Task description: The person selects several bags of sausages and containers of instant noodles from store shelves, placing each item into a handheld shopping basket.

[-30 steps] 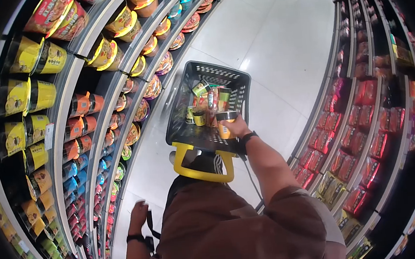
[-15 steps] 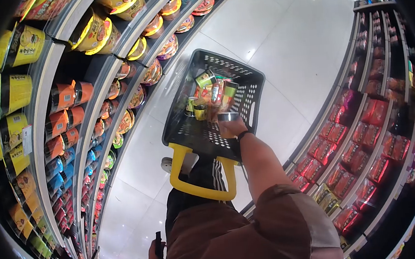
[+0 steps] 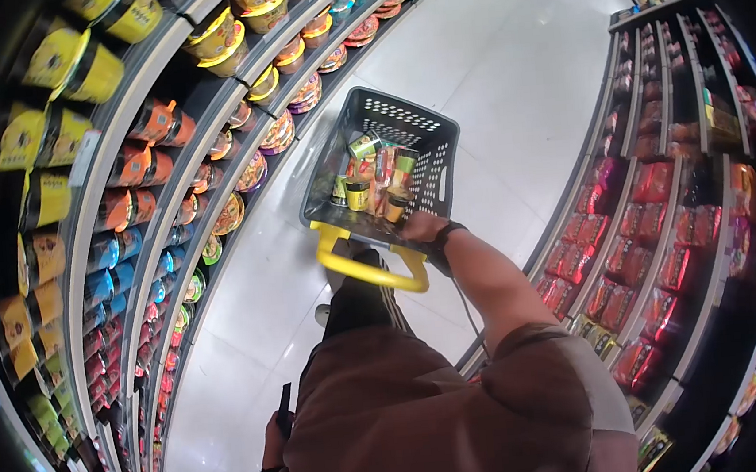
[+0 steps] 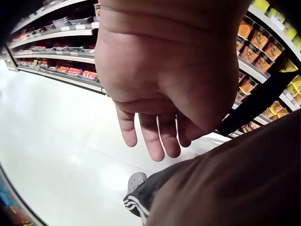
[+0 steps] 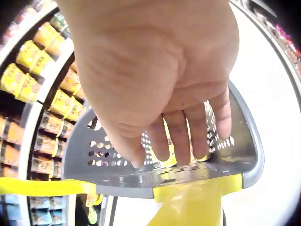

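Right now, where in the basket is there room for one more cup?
Bare basket floor lies at the near end, between the yellow handle and the cups, left of the right hand. The middle is crowded with cups.

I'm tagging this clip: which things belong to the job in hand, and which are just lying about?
In hand: grey basket, cans inside it, yellow handle.
Lying about: noodle cups, red packets, white floor.
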Tool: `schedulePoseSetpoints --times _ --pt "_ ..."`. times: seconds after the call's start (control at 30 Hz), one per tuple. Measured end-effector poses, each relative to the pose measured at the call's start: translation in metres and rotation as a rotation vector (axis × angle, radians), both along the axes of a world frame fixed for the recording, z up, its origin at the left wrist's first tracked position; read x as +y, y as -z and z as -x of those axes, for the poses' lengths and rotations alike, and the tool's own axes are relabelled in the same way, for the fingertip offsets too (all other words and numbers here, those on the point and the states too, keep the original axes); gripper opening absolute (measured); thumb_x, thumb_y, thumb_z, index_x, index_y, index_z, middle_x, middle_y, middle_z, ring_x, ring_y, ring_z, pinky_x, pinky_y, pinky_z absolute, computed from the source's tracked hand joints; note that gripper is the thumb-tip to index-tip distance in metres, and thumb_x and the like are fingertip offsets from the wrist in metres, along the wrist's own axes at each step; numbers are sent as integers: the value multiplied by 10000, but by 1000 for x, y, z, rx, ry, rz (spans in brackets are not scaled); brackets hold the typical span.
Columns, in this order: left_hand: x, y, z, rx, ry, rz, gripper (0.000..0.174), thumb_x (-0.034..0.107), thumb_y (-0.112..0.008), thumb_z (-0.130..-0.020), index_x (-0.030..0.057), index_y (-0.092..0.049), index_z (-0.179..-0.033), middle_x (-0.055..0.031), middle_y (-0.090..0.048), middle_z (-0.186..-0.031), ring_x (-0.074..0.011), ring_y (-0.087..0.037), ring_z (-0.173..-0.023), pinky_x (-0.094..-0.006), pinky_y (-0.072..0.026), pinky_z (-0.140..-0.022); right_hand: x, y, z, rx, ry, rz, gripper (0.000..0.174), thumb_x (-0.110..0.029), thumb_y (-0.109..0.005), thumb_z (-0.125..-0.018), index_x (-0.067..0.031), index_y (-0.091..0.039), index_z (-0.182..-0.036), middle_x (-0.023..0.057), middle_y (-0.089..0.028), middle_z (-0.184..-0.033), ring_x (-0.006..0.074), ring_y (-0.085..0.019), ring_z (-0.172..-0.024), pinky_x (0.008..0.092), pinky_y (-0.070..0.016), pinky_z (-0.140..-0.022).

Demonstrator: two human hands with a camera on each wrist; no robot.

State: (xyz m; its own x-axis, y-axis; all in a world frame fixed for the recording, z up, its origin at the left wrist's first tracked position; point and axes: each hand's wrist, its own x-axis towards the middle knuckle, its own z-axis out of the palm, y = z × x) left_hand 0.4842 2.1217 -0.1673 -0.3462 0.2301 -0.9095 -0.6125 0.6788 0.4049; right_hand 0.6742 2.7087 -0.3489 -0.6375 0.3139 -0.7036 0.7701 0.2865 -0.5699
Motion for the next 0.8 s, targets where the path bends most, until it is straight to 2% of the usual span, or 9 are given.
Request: schedulePoseSetpoints --times 0.07,0.13,0.23,0.33,0.4,0.47,0.53,0.67,0.8 --pt "-43 18 -6 332 668 44 216 246 -591 -871 33 -614 -892 -125 -652 -816 -223 -616 -766 -333 -482 -695 -12 -72 8 -10 -69 -5 424 -380 -588 -805 5 -684 -954 191 -680 -872 312 -644 -813 406 -480 -759" --pt "-99 61 -10 354 625 130 240 255 -628 -841 26 -626 -911 -128 -661 -827 -234 -635 -782 -352 -492 -690 -26 -79 5 -30 -158 -63 469 -408 -540 -848 16 -673 -998 205 -675 -898 309 -646 -849 401 -476 -780" --pt "-139 74 -11 368 656 180 227 225 -624 -838 39 -651 -967 -111 -685 -899 -216 -644 -832 -358 -500 -724 -66 -120 12 83 159 -187 527 -479 -475 -885 -1 -668 -996 227 -666 -935 382 -630 -894 422 -480 -802" --pt "-167 89 1 333 574 137 229 223 -627 -836 41 -652 -974 -110 -686 -907 -214 -644 -837 -359 -500 -728 -93 -159 21 152 362 -268 582 -546 -449 -894 -18 -669 -1001 234 -660 -966 394 -625 -918 438 -482 -813" --pt "-149 89 23 339 512 82 231 222 -630 -834 43 -653 -978 -109 -687 -912 -213 -644 -841 -359 -500 -730 -105 -143 22 197 382 -389 604 -572 -454 -887 -25 -656 -1044 234 -659 -981 384 -627 -950 430 -486 -819" --pt "-136 87 37 324 456 30 233 221 -632 -832 44 -653 -983 -107 -688 -918 -212 -644 -844 -360 -501 -732 -133 -184 32 213 296 -293 639 -604 -483 -862 -29 -638 -1094 241 -655 -989 370 -625 -983 430 -486 -836" --pt "-120 80 42 293 404 -23 235 220 -634 -831 46 -654 -987 -106 -688 -923 -210 -645 -848 -360 -501 -735 -144 -168 30 197 182 -536 647 -622 -526 -827 -58 -628 -1129 225 -664 -970 369 -635 -951 443 -494 -819" --pt "-89 82 50 209 331 -116 240 218 -638 -827 48 -655 -997 -104 -690 -934 -208 -645 -854 -361 -502 -739 -147 -170 38 133 153 -567 485 -510 -613 -792 -92 -681 -1027 187 -682 -870 355 -657 -827 457 -515 -749" --pt "-60 79 46 105 267 -186 246 216 -642 -824 51 -657 -1006 -102 -691 -945 -205 -645 -861 -362 -502 -744 -147 -174 42 118 164 -589 421 -451 -608 -799 -75 -681 -973 187 -679 -857 349 -659 -822 449 -519 -747"
